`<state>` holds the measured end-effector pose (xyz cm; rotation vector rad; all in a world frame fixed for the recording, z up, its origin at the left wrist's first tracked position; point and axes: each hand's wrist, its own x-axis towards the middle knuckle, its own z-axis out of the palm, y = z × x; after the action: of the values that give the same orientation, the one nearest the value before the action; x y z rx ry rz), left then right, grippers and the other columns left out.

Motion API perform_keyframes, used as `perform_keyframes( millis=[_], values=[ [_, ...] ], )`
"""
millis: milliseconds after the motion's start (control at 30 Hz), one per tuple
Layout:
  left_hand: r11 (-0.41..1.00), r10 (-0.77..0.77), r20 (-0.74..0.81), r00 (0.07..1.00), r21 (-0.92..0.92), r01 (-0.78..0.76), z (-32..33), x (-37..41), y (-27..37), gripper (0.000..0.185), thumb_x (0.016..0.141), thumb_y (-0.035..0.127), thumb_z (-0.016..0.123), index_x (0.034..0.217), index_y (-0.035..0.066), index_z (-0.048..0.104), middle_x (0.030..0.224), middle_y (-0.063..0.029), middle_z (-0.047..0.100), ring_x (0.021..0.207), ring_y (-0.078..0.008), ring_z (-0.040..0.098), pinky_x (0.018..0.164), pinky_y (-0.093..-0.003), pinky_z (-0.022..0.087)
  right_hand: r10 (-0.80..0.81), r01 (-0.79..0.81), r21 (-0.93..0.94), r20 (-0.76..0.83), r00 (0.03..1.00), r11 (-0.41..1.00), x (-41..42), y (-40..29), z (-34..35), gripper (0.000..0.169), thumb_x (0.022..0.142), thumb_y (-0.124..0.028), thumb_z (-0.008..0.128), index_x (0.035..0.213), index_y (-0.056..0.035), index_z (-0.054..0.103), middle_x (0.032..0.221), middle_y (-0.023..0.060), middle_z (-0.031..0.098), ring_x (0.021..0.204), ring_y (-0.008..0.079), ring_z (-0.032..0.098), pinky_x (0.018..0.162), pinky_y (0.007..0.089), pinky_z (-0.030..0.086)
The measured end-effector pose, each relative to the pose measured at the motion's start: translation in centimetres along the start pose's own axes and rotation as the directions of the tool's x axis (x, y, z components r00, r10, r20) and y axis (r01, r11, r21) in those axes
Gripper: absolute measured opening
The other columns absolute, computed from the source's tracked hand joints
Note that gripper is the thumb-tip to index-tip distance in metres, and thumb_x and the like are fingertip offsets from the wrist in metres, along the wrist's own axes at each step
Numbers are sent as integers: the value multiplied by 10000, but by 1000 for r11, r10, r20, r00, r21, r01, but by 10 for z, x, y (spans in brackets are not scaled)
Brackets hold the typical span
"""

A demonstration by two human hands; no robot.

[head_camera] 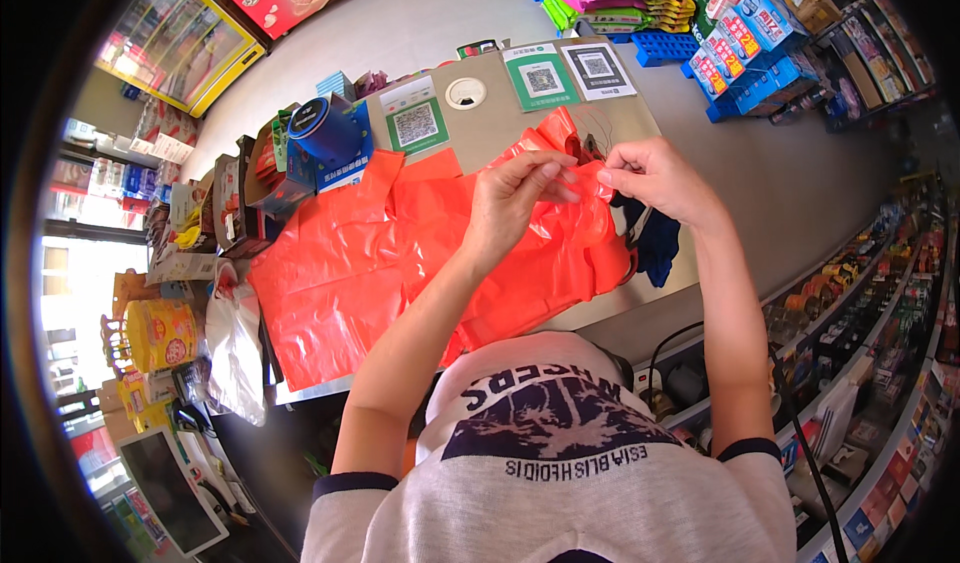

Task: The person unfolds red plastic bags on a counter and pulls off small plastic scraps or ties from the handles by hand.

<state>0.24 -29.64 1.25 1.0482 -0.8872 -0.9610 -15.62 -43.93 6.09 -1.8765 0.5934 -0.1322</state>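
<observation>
A large red plastic bag (337, 278) lies spread over the counter, flat on the left and bunched up towards the right. My left hand (517, 192) is over the bunched part, thumb and fingertips close together; whether plastic is pinched between them is unclear. Close by on the right, my right hand (660, 180) pinches a fold of the red film between thumb and forefinger. Dark blue fabric (658, 248) sticks out from under the bag's right end. A thin wire or thread loops up just behind the fingertips.
Printed code cards (415, 124) and a round white disc (466, 93) lie on the counter (480, 75). A blue canister (326, 129) and open boxes (238, 195) line its left side. Shelves of goods (847, 300) curve along the right; a monitor (172, 488) stands lower left.
</observation>
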Motion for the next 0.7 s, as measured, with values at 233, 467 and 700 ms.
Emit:
perform_keyframes(
  millis=[233,467,700],
  values=[
    [996,-29,135,990,-74,39,-5,-18,3,208,1009,157,364,993,5,506,1044,-127,627,743,-175,656,711,-303,547,-49,50,287,-13,999,956,-15,4,15,178,875,-154,620,739,-44,587,626,-46,535,501,2,395,438,174,296],
    [997,-30,219,975,-68,46,2,-25,-6,161,942,112,512,1076,37,463,1139,-94,540,858,-162,620,748,-301,515,-9,28,481,-42,999,876,-21,21,21,154,872,-159,622,763,-54,592,657,-48,545,482,7,394,436,162,301],
    [892,43,247,968,428,-149,14,-27,-17,326,747,-80,621,1036,9,498,949,-73,559,814,-159,589,744,-310,487,31,5,603,-49,998,798,-28,37,24,167,856,-211,644,778,-73,592,657,-56,539,481,-5,389,433,142,294]
  ],
)
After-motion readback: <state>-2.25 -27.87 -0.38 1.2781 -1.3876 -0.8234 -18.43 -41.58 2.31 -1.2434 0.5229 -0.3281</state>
